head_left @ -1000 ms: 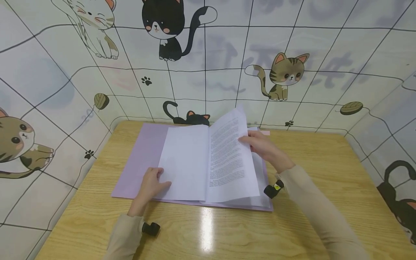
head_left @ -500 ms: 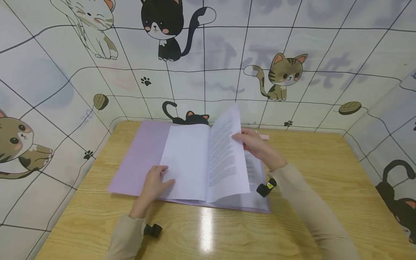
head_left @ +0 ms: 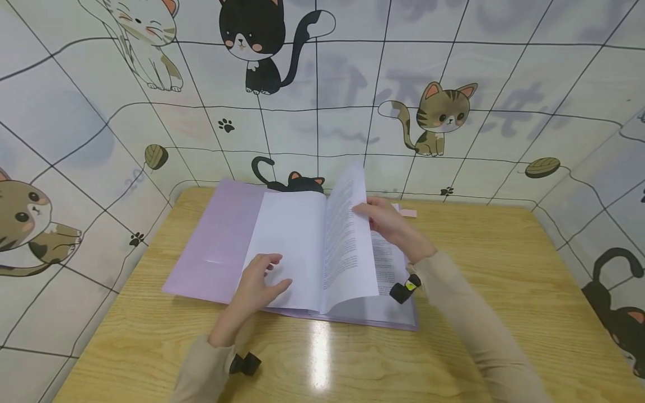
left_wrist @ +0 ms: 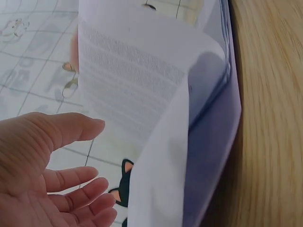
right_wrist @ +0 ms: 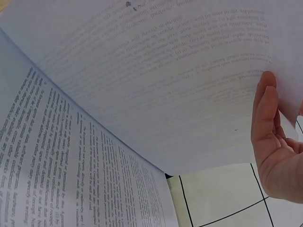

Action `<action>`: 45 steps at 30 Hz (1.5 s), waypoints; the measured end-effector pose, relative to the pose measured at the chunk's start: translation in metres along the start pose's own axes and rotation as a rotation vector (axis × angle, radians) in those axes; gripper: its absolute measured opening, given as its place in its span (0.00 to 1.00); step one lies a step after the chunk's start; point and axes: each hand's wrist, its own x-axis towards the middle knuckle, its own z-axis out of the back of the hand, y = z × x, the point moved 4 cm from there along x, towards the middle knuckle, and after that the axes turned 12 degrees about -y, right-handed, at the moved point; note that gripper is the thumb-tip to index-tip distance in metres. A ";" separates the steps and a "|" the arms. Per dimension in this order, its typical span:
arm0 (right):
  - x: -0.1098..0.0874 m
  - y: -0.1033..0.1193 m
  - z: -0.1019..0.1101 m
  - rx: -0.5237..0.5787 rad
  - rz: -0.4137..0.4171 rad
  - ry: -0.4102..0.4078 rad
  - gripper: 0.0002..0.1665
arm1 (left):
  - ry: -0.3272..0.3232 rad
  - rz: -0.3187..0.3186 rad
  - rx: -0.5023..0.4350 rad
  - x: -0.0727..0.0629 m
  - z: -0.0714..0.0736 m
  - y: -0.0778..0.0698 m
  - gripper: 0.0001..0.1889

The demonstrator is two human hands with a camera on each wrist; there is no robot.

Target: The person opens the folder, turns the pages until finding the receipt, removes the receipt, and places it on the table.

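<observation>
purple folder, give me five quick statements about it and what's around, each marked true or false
1. The purple folder lies open on the wooden table. True.
2. The left hand grips the raised page. False: it holds nothing; the right hand holds that page.
3. The raised page bears lines of print. True.
4. The flat page left of the raised page is full of print in the head view. False: it looks blank there.
5. The wall behind the table has cartoon cats on it. True.
</observation>
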 end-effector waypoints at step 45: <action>0.002 0.007 -0.033 0.155 0.040 0.004 0.27 | -0.204 -0.177 -0.185 -0.013 -0.034 -0.088 0.25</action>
